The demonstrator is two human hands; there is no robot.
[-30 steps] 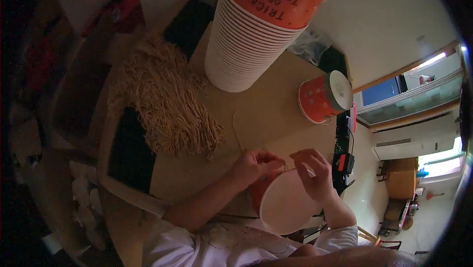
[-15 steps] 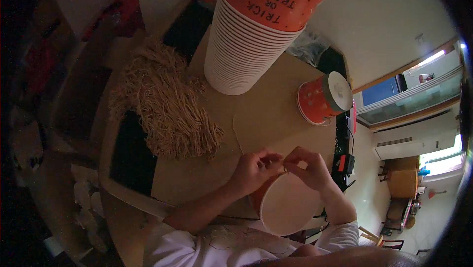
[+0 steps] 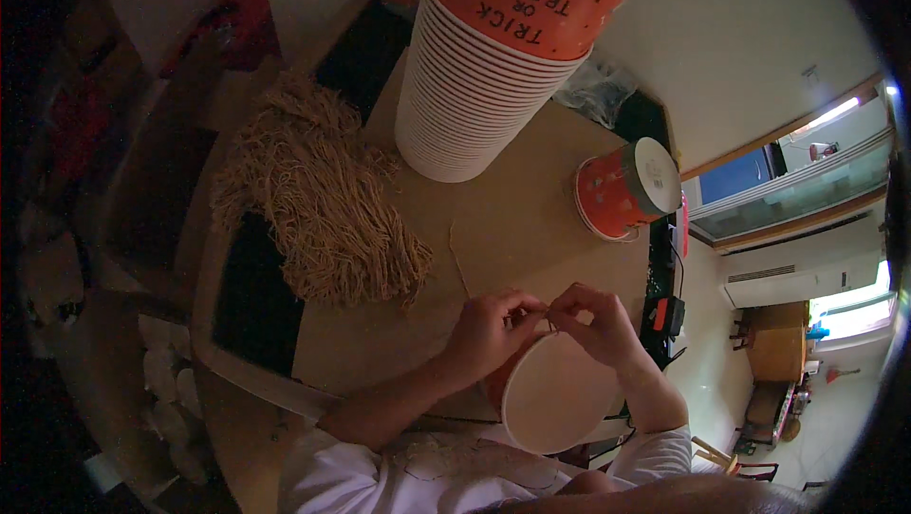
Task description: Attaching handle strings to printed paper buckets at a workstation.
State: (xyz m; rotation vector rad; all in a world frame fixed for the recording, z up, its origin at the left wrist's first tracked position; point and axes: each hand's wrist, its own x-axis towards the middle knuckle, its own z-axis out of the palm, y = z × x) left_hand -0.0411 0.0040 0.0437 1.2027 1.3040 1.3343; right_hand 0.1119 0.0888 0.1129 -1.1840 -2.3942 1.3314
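Observation:
A paper bucket (image 3: pixel 560 395), orange outside and white inside, lies tilted against my body with its mouth toward me. At its far rim my left hand (image 3: pixel 495 329) and my right hand (image 3: pixel 596 324) meet, fingertips pinched together. Both pinch a thin tan string (image 3: pixel 458 262), whose loose end trails out past my left hand onto the board. Exactly how the string passes at the rim is too small to make out. Left of my hands lies a big bundle of tan strings (image 3: pixel 318 201), loose and tangled.
A tall leaning stack of white-rimmed paper buckets (image 3: pixel 484 87) rises beyond my hands. One orange bucket (image 3: pixel 612 196) stands upside down at the right. Brown cardboard (image 3: pixel 380 343) covers the table, near a clear plastic bag (image 3: pixel 598 92) and a black and red device (image 3: pixel 667 315).
My fingertips have shifted slightly at the rim, with the left fingers closing nearer to the right ones. The bucket stays almost in place.

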